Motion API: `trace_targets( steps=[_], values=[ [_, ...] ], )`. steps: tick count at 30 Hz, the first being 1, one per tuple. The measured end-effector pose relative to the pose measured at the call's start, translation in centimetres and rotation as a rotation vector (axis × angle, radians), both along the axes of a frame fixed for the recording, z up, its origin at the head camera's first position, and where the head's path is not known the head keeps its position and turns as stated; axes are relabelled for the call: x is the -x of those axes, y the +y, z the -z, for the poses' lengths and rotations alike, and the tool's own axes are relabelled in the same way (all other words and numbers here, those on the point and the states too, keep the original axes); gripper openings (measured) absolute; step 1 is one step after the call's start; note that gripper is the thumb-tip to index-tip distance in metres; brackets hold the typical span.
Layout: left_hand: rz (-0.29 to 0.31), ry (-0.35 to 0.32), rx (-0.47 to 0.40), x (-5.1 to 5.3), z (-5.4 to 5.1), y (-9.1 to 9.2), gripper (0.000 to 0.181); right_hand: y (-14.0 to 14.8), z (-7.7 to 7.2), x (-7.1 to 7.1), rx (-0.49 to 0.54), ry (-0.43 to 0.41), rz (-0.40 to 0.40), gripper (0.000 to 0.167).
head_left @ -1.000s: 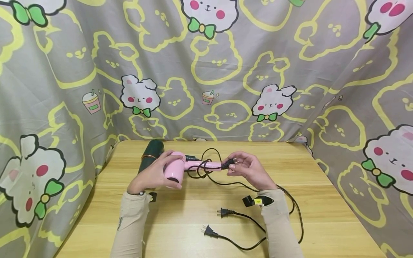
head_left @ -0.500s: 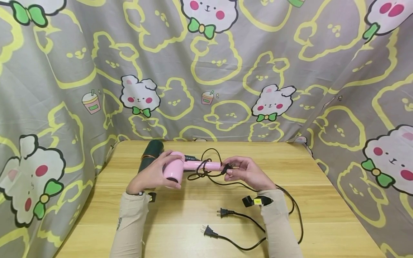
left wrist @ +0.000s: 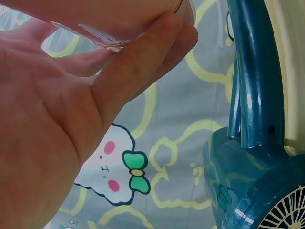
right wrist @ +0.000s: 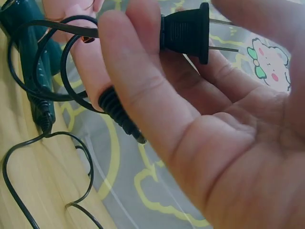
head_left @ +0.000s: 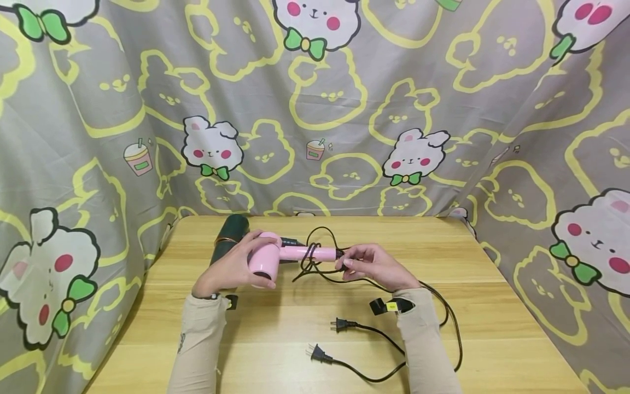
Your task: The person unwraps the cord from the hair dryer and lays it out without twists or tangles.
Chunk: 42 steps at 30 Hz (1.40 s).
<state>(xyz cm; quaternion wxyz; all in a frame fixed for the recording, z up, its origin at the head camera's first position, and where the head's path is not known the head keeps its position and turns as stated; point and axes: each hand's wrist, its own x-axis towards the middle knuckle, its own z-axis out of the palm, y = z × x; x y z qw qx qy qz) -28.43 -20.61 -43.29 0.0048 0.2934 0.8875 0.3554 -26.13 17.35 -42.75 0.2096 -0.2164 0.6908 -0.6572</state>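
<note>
My left hand (head_left: 230,268) grips the head of a pink hair dryer (head_left: 266,261), thumb on the near side and fingers over the top. The dryer is held above the table, its handle (head_left: 322,253) pointing right. A thin black cord (right wrist: 66,62) loops loosely round that handle. At the handle's end, my right hand (head_left: 378,268) pinches the cord's black two-pin plug (right wrist: 186,31); its metal pins point back towards the palm. Behind my left hand lies a dark green hair dryer (head_left: 233,232), also visible in the left wrist view with its round grille.
Two more black plugs (head_left: 344,324) lie on the wooden table (head_left: 275,339) near the front, their cords running under the right forearm. A longer black cord (head_left: 458,328) curves round at the right. Patterned cloth (head_left: 339,186) hangs behind the table and on both sides.
My right hand has turned the plug and drawn it slightly down and left by the handle's end. The loops round the handle have shifted. My left hand keeps the dryer nearly still.
</note>
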Motion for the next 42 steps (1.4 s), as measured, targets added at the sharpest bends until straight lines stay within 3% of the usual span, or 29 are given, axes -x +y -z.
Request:
trace_targets(
  steps=[6,12,19,23,33,36,42],
  values=[
    [0.001,0.004,-0.003,0.0,0.0,-0.1,0.099,0.1,0.3,0.3,-0.042,-0.018,0.022,0.043],
    [0.001,0.004,-0.001,0.1,0.2,-0.1,0.098,0.4,0.7,0.6,-0.142,0.008,0.031,0.03],
    [-0.004,0.016,-0.009,0.0,0.2,-0.2,0.099,1.6,1.5,1.1,-0.131,0.052,-0.005,0.024],
    [-0.014,0.025,-0.004,0.0,0.2,-0.3,0.1,2.9,1.6,1.2,-0.115,0.041,0.044,0.022],
    [0.002,0.026,-0.018,-0.2,-0.1,-0.2,0.098,3.7,2.0,1.6,-0.203,-0.041,0.122,0.046],
    [-0.007,0.019,-0.018,-0.2,-0.1,-0.1,0.097,3.5,2.2,1.7,-0.202,-0.071,0.146,0.042],
    [0.001,0.018,-0.009,0.0,0.1,0.0,0.097,3.3,2.8,2.0,-0.264,-0.027,0.194,0.028]
  ],
)
